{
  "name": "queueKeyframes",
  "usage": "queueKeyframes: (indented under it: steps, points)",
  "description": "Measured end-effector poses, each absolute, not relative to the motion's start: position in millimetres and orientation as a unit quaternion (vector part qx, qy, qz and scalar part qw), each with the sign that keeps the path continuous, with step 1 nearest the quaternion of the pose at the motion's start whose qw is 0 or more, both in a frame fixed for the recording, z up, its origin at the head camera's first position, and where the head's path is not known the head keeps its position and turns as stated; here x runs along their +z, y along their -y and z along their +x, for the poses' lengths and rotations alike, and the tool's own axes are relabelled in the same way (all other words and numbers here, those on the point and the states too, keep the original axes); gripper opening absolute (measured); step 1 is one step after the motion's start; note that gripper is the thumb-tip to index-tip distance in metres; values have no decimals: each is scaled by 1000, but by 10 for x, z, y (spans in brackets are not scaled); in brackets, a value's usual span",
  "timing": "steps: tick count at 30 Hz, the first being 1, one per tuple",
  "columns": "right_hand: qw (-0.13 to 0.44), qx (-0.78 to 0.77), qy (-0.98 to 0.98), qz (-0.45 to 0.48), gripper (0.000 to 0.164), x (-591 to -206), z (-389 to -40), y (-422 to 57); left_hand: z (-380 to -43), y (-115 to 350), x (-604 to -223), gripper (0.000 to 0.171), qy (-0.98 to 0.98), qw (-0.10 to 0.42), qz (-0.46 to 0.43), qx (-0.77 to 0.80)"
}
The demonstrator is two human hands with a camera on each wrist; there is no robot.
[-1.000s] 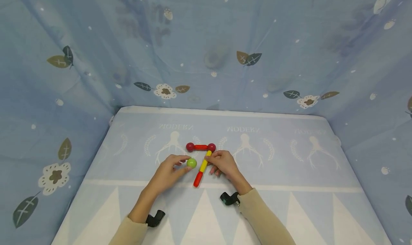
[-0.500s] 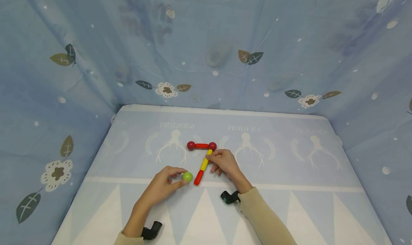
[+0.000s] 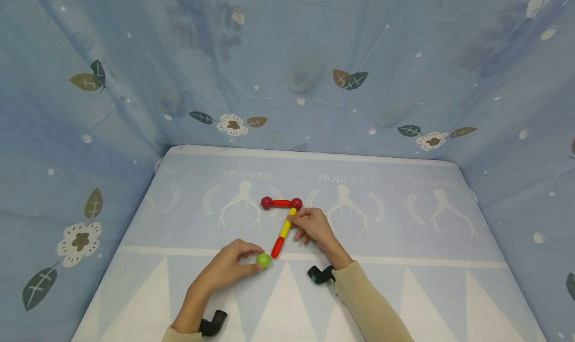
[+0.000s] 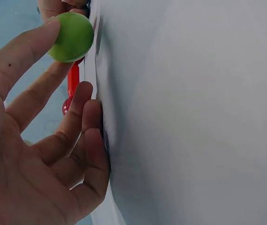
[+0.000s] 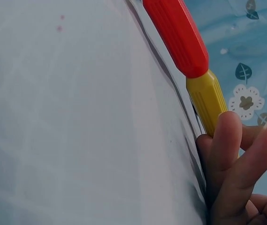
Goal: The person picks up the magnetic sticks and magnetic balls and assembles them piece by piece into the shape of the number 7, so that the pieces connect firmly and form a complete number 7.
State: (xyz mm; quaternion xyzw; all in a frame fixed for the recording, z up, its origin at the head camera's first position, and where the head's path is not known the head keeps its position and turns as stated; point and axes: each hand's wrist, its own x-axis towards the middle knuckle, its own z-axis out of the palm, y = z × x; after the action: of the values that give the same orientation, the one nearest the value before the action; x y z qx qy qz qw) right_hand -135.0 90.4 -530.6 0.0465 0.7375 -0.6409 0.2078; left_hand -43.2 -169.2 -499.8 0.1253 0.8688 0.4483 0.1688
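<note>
My left hand (image 3: 229, 265) pinches a light green ball (image 3: 263, 260) between thumb and index finger, close to the free red end of a joined rod. In the left wrist view the green ball (image 4: 71, 37) is large, with the other fingers curled below it. My right hand (image 3: 314, 228) grips the yellow rod (image 3: 286, 227), whose lower end meets a red rod (image 3: 278, 247). At its upper end the yellow rod reaches a dark red ball (image 3: 296, 203). From there a short red rod (image 3: 281, 203) runs left to another dark red ball (image 3: 266, 203).
A patterned cloth covers the table (image 3: 382, 302). Blue printed curtains (image 3: 287, 72) hang behind it and at both sides. Black wrist cameras sit on the left wrist (image 3: 213, 323) and right wrist (image 3: 320, 275).
My left hand has brought the green ball toward me, from beside the yellow rod down to the red rod's near end. My right hand keeps its grip and place.
</note>
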Motion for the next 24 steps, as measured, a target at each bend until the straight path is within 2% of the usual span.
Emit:
queueKeyframes:
  steps: [12, 24]
  points:
    - [207, -643, -736, 46, 33, -5329, -1360, -886, -456, 1617, -5016, 31, -880, 176, 142, 417]
    - [200, -646, -735, 54, 39, -5341, -1370, -911, -498, 1532, -5028, 33, -882, 191, 152, 403]
